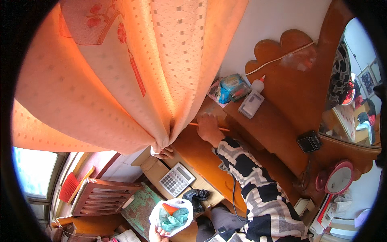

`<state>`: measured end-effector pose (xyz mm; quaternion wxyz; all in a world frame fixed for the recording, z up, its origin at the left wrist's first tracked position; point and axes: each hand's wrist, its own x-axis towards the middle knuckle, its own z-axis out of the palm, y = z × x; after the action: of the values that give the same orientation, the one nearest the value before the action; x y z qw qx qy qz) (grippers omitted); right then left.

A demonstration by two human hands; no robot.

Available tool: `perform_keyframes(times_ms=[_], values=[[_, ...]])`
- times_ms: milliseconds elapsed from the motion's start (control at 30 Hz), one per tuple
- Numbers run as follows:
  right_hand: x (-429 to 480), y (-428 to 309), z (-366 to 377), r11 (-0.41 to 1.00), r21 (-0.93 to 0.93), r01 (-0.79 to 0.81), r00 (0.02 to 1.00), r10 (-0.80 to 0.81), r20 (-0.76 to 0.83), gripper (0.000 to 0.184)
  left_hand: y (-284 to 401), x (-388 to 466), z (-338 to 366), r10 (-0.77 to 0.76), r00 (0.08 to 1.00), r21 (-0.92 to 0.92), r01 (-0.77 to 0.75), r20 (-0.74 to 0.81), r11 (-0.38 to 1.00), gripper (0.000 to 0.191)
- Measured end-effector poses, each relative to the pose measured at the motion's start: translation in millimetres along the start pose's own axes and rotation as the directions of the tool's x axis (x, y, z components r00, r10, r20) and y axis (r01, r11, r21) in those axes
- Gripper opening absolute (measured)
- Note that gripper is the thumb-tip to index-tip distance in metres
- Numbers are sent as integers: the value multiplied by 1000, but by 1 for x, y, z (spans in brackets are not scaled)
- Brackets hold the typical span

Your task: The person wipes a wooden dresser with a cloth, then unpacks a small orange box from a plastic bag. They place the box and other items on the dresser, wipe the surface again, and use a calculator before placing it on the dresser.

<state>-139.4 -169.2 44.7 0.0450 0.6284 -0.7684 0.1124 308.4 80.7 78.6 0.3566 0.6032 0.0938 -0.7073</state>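
Note:
My left hand (158,233) grips the rim of a round white container (153,208) near the bottom edge. Crumpled green plastic (175,220) and an orange piece (170,208) lie in it. Over the brown wooden desk, my right hand (208,127) reaches forward, fingers bent and partly hidden. A thin orange stick (223,129) shows on both sides of that hand; whether it is held is unclear. Left of it, an orange patterned curtain (121,75) gathers to a narrow end, beside a brownish, finger-like shape (166,152) that I cannot make out surely.
A calculator (177,179) and a black plastic bag (196,199) rest on cardboard (157,172). Behind are a clear plastic box (251,103), a white bottle (257,85) and packets (231,84). A black device (309,141) and pink-framed mirror (340,177) stand right; a wooden chair (105,196) left.

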Motion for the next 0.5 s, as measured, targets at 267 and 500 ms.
perform_keyframes(times_ms=[267,500], values=[[-111,26,-125,940,309,143,983,-98,-157,17,4,16,-32,29,990,-16,-27,139,1000,30],[-189,59,-187,575,818,5,890,371,-266,20,1,11,-19,117,993,150,-118,12,982,24]])
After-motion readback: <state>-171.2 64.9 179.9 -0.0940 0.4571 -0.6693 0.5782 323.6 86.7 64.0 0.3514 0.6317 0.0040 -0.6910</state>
